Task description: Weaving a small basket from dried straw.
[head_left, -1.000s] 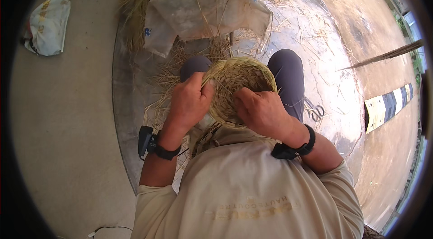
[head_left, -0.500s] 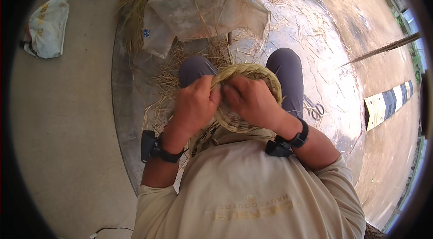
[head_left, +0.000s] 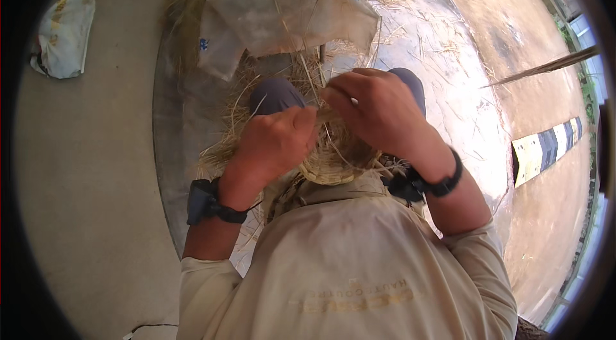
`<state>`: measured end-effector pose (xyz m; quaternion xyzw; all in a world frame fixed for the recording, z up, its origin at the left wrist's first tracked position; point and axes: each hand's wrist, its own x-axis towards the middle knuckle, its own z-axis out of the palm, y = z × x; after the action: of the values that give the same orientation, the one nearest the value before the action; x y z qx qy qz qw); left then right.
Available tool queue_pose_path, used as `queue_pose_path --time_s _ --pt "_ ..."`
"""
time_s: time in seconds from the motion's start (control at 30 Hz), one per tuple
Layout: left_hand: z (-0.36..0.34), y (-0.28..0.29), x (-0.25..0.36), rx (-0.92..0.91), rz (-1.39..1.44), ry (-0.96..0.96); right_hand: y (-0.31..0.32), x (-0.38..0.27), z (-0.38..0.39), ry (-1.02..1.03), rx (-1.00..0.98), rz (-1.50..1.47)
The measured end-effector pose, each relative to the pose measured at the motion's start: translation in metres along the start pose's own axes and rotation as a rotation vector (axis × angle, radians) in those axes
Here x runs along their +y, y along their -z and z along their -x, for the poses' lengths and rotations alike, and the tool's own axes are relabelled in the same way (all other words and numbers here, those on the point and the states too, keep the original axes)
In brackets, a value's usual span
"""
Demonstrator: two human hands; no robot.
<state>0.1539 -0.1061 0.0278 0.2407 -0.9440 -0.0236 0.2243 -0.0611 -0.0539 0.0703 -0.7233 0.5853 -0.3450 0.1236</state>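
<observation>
Woven straw basket (head_left: 333, 163) held up close to chest, above the knees, mostly hidden behind both hands; only lower rim shows. Left hand (head_left: 277, 141) fisted tight on the basket's left edge, fingers curled over straw. Right hand (head_left: 375, 109) curled over the top right, fingers pressed together pinching straw strands at the rim. Black wrist bands on both arms. Loose straw (head_left: 256, 83) scattered under the knees on a shiny plastic sheet (head_left: 443, 77). Pale sack (head_left: 289, 12) beyond it. Crumpled white cloth (head_left: 64, 32) on floor far left, well apart.
</observation>
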Motion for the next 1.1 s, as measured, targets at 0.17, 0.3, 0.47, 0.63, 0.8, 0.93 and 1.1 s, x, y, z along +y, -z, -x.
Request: queue_pose_path --time_s 0.17,0.3,0.47,0.63,0.8,0.93,1.1 --pt "-0.005 -0.001 0.007 0.017 -0.012 -0.072 -0.025 0.026 -0.027 0.024 -0.137 -0.047" --pt "-0.007 0.004 0.007 0.021 0.002 -0.072 -0.025 0.029 -0.035 -0.17 0.11 -0.364" --pt "-0.005 0.006 0.003 -0.012 0.017 -0.061 -0.012 0.009 -0.027 -0.158 -0.053 -0.716" --pt "0.014 0.027 -0.028 -0.097 -0.044 0.107 0.047 0.055 0.009 -0.35 0.137 -1.866" --pt "0.058 0.077 -0.083 -0.148 -0.173 0.268 0.151 0.165 0.097 -0.373 0.569 -1.23" --pt "0.087 0.107 -0.109 -0.212 -0.315 0.436 0.207 0.236 0.163 -0.534 0.988 -0.764" --pt "0.091 0.115 -0.106 -0.259 -0.258 0.401 0.211 0.267 0.183 -0.633 0.979 -0.294"
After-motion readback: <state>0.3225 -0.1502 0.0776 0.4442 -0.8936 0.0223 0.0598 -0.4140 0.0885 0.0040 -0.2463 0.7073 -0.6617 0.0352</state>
